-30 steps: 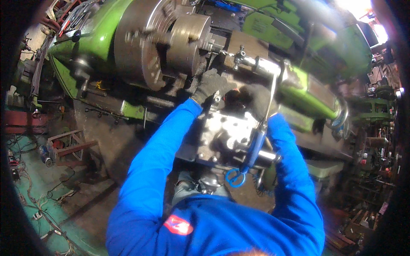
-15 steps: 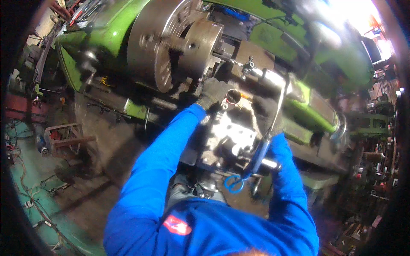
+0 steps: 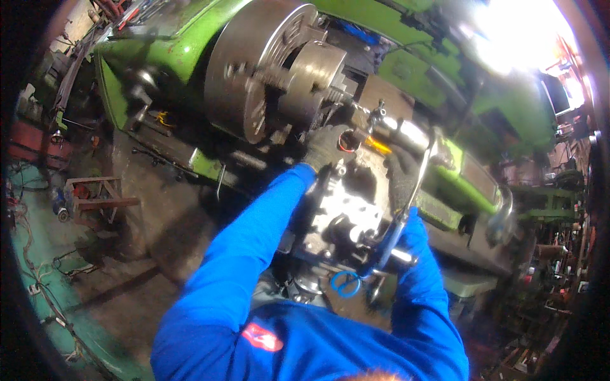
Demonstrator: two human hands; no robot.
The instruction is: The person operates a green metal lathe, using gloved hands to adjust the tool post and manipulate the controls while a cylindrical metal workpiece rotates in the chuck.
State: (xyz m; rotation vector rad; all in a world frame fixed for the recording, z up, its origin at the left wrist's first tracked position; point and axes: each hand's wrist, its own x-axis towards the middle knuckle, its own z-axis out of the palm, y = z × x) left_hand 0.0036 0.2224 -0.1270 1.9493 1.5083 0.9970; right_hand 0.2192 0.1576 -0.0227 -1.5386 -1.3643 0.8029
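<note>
My left hand (image 3: 323, 147), in a dark grey work glove, is closed at the left of a round, dark, hollow-looking piece with a reddish rim (image 3: 347, 141). The piece is just above the lathe's tool carriage (image 3: 367, 170), and its kind does not show clearly. Beside it lies a yellow-orange, handle-like thing (image 3: 378, 146), at the upper left of my right hand. My right hand (image 3: 400, 176), also gloved, is at the right side of the carriage. A bent metal pipe (image 3: 422, 171) crosses in front of it, and its fingers are dark and blurred.
The big lathe chuck (image 3: 238, 70) and a metal cylinder (image 3: 314, 79) stand at the upper left of my hands. A drill-like bit (image 3: 357, 108) points from the right toward the cylinder. A blue-handled lever (image 3: 389, 244) and a blue ring (image 3: 345, 284) are near my right forearm.
The view has shifted slightly. The round piece has moved a little away from me relative to the carriage, and more of the yellow-orange thing shows. Both hands remain by the carriage.
</note>
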